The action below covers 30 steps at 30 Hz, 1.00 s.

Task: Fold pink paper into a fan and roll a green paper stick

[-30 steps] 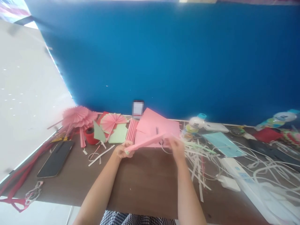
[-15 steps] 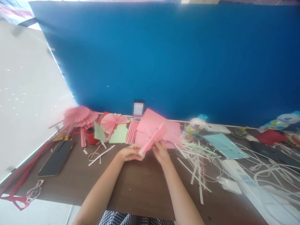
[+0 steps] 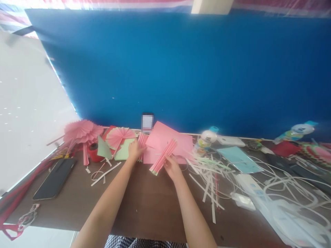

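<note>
My right hand [image 3: 172,167] pinches a strip of pink paper folded into narrow accordion pleats [image 3: 165,154], which slants up to the right and has pale green at its lower end. At the back of the desk lies a second pleated pink paper [image 3: 142,139]. My left hand [image 3: 134,151] reaches to its left side, with thumb and fingers apart around its edge; some fingertips are hidden. Flat pink sheets [image 3: 184,146] lie behind the held strip. To the left of my left hand are a round pink paper fan [image 3: 120,136] and pale green paper [image 3: 123,151].
A red pot [image 3: 95,154], pink paper rosettes [image 3: 80,132] and a black phone [image 3: 54,179] are on the left. White paper strips [image 3: 210,179], a bottle [image 3: 207,140], a light blue packet [image 3: 240,159] and tangled white cables [image 3: 281,187] spread rightward. A blue panel [image 3: 176,69] stands behind the desk.
My left hand has let go of the pleated strip's lower end and moved back and left to the second pleated paper. My right hand still holds the strip. The view has shifted slightly.
</note>
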Tool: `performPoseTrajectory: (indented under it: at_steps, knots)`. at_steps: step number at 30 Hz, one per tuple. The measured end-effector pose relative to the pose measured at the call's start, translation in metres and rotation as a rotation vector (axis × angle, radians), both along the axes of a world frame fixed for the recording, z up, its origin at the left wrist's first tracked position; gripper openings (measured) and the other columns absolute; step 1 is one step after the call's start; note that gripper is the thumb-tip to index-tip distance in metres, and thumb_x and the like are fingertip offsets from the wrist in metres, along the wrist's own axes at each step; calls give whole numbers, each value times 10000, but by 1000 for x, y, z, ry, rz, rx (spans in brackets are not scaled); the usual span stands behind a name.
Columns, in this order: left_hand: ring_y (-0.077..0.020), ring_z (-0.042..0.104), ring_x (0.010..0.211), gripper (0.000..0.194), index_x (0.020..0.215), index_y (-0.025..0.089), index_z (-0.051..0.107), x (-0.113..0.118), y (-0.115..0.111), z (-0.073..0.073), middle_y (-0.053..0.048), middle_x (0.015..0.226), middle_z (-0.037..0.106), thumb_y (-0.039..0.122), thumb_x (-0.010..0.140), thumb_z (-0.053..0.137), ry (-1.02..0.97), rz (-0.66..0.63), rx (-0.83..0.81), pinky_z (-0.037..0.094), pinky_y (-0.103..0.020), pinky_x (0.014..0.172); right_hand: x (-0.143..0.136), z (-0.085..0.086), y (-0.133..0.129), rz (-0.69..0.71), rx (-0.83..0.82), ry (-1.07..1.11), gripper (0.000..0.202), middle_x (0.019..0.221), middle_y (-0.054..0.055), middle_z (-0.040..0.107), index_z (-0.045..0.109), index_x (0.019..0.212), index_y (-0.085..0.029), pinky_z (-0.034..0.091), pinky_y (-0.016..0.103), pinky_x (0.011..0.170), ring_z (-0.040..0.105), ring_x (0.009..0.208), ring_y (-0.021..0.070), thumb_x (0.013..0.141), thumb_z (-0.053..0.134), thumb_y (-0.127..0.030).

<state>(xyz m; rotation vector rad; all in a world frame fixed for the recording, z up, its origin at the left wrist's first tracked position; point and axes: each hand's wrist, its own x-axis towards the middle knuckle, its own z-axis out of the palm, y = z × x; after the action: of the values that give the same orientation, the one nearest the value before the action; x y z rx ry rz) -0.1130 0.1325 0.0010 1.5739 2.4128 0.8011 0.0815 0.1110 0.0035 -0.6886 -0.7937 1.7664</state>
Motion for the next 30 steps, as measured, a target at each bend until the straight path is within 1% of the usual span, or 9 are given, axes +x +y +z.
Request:
performPoseTrajectory:
  at_steps: [4,6,9,12,14,18,21,25,30]
  knots:
    - [-260,541,890,346,1009,125,449,4,4,-2,-142,941,574,287,710,515,60,-53,-12,378,-317,706,-1,2,-3,-6,-16,16,145,608,-55,557,584,741,-203,395,179,443,487,486,65,632,676,-227]
    - [-237,551,851,224,944,137,476,0,0,0,-124,904,572,203,730,462,56,-56,52,389,-305,678,-2,4,-4,-11,-18,14,151,629,-53,568,589,759,-208,415,194,485,518,528,80,635,671,-232]
    - [-244,533,885,204,934,137,489,-8,-8,8,-127,913,559,170,739,438,37,-50,239,395,-336,723,-3,6,-5,5,0,2,174,651,-50,575,591,794,-216,429,209,534,542,577,94,638,665,-237]
    - [-216,540,862,238,994,149,474,-6,-20,17,-109,916,554,179,764,421,-175,-117,461,409,-340,736,-4,9,-7,8,39,-49,185,679,-35,591,584,809,-215,433,227,550,553,596,110,644,653,-266]
    - [-155,564,711,244,1016,164,447,4,-27,17,-76,880,555,226,782,419,-510,-190,517,436,-291,638,-4,10,-8,1,64,-107,197,692,-17,604,576,807,-207,431,238,538,561,600,125,643,645,-293]
    - [-35,423,415,191,846,151,458,34,-37,-1,-17,742,533,324,766,466,-1238,-383,325,340,-185,405,-4,8,-8,-24,131,-207,208,631,-23,575,548,776,-203,398,227,465,545,544,125,634,641,-322]
    - [-4,340,365,240,753,141,451,50,-42,-13,40,606,448,359,716,545,-1507,-392,223,279,-154,363,-4,4,-7,-58,208,-310,206,601,-36,549,543,780,-206,374,223,436,507,500,114,651,618,-347]
    - [-25,425,396,308,844,182,434,55,-50,-14,53,672,460,381,673,595,-1562,-382,240,364,-179,387,-2,6,-6,-115,360,-506,259,723,12,606,573,856,-187,435,277,567,547,651,162,679,587,-376]
    - [-4,323,318,332,905,187,449,56,-56,-7,72,603,422,448,718,533,-1534,-387,137,247,-148,311,0,8,-5,-175,486,-677,246,764,27,622,591,830,-165,434,316,670,551,710,185,701,564,-373]
